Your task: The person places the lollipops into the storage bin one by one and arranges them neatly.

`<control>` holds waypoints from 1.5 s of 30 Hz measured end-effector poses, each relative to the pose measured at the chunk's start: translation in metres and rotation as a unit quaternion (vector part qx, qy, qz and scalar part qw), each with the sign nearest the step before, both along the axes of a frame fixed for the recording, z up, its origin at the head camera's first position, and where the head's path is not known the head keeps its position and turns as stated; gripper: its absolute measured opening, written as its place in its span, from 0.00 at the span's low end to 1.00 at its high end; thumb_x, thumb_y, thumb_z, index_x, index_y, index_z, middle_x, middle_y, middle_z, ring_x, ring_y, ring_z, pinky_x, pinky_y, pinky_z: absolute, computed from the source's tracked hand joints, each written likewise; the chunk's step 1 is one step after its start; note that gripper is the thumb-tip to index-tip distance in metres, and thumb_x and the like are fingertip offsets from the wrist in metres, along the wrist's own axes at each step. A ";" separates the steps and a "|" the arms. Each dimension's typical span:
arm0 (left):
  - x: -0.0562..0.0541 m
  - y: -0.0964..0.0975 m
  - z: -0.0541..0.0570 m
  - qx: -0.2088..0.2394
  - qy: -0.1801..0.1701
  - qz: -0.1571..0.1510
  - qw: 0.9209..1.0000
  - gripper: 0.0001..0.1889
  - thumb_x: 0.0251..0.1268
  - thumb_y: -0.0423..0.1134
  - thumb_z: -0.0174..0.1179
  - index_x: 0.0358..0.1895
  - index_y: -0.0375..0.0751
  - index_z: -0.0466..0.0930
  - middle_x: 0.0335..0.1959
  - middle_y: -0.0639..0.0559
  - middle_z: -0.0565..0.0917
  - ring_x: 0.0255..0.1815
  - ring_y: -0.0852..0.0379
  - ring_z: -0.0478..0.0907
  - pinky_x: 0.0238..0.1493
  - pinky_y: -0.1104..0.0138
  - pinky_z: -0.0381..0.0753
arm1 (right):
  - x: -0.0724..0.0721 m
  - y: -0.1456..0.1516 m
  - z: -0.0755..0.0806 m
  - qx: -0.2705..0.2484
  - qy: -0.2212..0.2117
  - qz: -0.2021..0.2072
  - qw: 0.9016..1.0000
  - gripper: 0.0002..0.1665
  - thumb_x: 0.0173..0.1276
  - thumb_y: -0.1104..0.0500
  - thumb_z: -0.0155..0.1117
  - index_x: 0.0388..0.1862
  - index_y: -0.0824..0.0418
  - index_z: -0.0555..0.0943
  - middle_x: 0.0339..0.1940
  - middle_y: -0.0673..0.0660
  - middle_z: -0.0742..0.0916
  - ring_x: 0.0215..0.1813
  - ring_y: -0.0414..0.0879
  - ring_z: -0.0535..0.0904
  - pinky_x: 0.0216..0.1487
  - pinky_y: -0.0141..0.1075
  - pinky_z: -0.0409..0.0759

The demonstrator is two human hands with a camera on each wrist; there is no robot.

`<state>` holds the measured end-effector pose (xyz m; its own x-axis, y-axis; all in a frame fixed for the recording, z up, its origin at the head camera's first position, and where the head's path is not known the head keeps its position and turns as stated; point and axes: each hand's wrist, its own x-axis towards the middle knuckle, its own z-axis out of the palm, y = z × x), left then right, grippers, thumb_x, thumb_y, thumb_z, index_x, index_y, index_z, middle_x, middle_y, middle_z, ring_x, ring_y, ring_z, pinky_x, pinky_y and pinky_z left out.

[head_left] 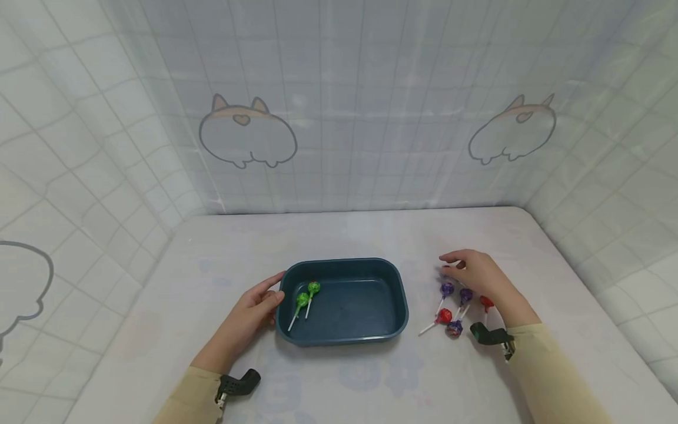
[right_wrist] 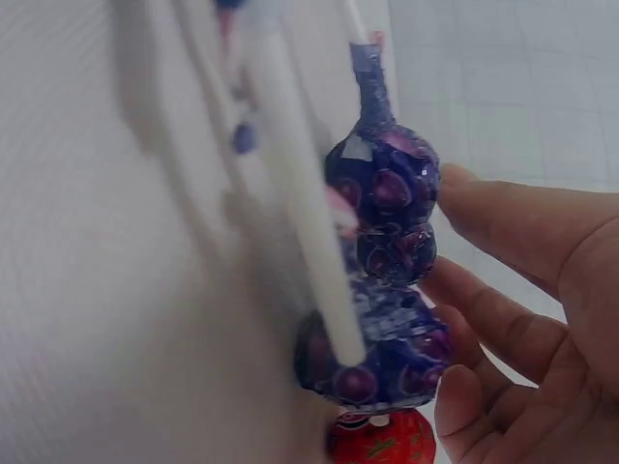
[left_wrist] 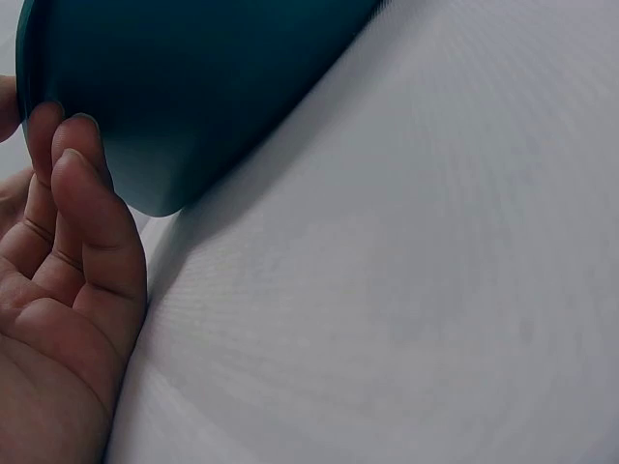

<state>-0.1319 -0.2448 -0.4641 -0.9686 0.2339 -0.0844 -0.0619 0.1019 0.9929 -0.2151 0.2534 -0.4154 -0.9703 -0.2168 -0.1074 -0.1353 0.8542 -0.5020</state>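
Note:
My left hand (head_left: 258, 303) holds the left end of a dark teal tray (head_left: 344, 340), thumb at the rim and fingers along the outer wall (left_wrist: 184, 106). Inside the tray, on its left side, lie two green lollipops, one (head_left: 313, 287) slightly behind the other (head_left: 302, 299). My right hand (head_left: 474, 274) hovers over the far end of a lollipop group, its thumb and fingers apart with nothing between them. Near its fingertips are purple lollipops (head_left: 447, 288), overlapping one another in the right wrist view, with a red lollipop (right_wrist: 382, 437) below them.
The group right of the tray also has a red lollipop (head_left: 444, 316), a purple one (head_left: 454, 328) and another red one (head_left: 486, 303) beside my right wrist. A pale cloth covers the table (head_left: 328, 383). Patterned curtains (head_left: 360, 118) hang behind and at both sides.

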 end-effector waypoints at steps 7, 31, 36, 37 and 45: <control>0.001 0.001 0.002 -0.001 -0.006 0.004 1.000 0.29 0.73 0.49 0.58 0.74 0.55 0.64 0.35 0.40 0.77 0.29 0.52 0.73 0.33 0.61 0.78 | 0.001 -0.001 0.000 0.023 -0.005 0.011 1.000 0.24 0.68 0.49 0.68 0.60 0.57 0.82 0.56 0.64 0.82 0.52 0.57 0.78 0.53 0.58 0.75; 0.001 0.001 0.000 -0.008 0.001 -0.006 1.000 0.29 0.74 0.48 0.57 0.74 0.52 0.63 0.36 0.41 0.78 0.29 0.53 0.73 0.32 0.63 0.78 | 0.012 -0.003 0.015 -0.101 0.105 -0.047 0.988 0.28 0.70 0.43 0.64 0.65 0.53 0.78 0.49 0.57 0.86 0.47 0.55 0.83 0.39 0.48 0.82; 0.001 0.001 -0.001 -0.015 -0.001 -0.003 1.000 0.29 0.73 0.49 0.57 0.74 0.53 0.64 0.34 0.42 0.77 0.29 0.53 0.72 0.32 0.63 0.77 | 0.016 -0.006 0.017 -0.114 0.110 -0.034 0.987 0.27 0.69 0.41 0.64 0.62 0.51 0.81 0.48 0.54 0.87 0.47 0.52 0.83 0.46 0.53 0.80; 0.002 0.001 -0.001 -0.017 0.001 -0.002 1.000 0.29 0.73 0.49 0.57 0.74 0.53 0.64 0.34 0.41 0.77 0.29 0.52 0.72 0.32 0.62 0.78 | 0.017 -0.007 0.017 -0.121 0.102 -0.034 0.987 0.28 0.68 0.39 0.64 0.61 0.51 0.81 0.47 0.54 0.87 0.48 0.52 0.83 0.47 0.53 0.79; 0.003 0.002 0.001 -0.038 -0.005 0.016 0.999 0.27 0.72 0.51 0.58 0.72 0.61 0.66 0.35 0.40 0.78 0.29 0.50 0.72 0.33 0.61 0.77 | 0.020 -0.011 0.017 -0.155 0.063 -0.035 0.985 0.30 0.67 0.36 0.64 0.62 0.50 0.79 0.50 0.54 0.86 0.52 0.53 0.82 0.53 0.57 0.77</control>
<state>-0.1288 -0.2427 -0.4629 -0.9746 0.1946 -0.1111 -0.0770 0.1751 0.9815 -0.1952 0.2419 -0.3982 -0.9854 -0.1522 0.0767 -0.1601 0.6715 -0.7235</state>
